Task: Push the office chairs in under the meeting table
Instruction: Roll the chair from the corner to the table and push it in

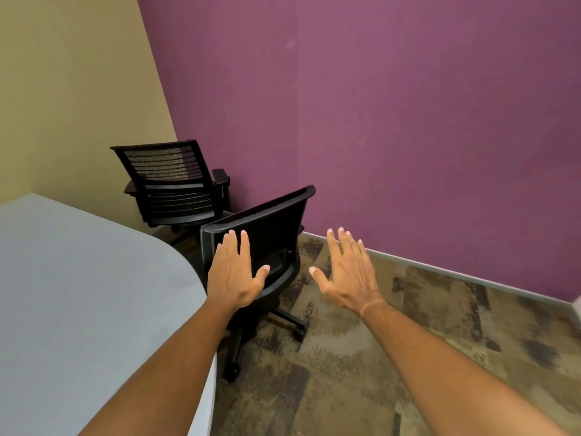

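Note:
A black mesh office chair stands right at the rounded edge of the grey meeting table, its back toward me and its wheeled base on the carpet. My left hand is spread flat over the chair's backrest, fingers apart; I cannot tell whether it touches. My right hand hovers open to the right of the backrest, holding nothing. A second black office chair stands farther back in the corner, a little away from the table's far edge.
A purple wall runs along the right and back, meeting a beige wall at the corner behind the far chair. Patterned brown carpet covers the floor to the right of the table.

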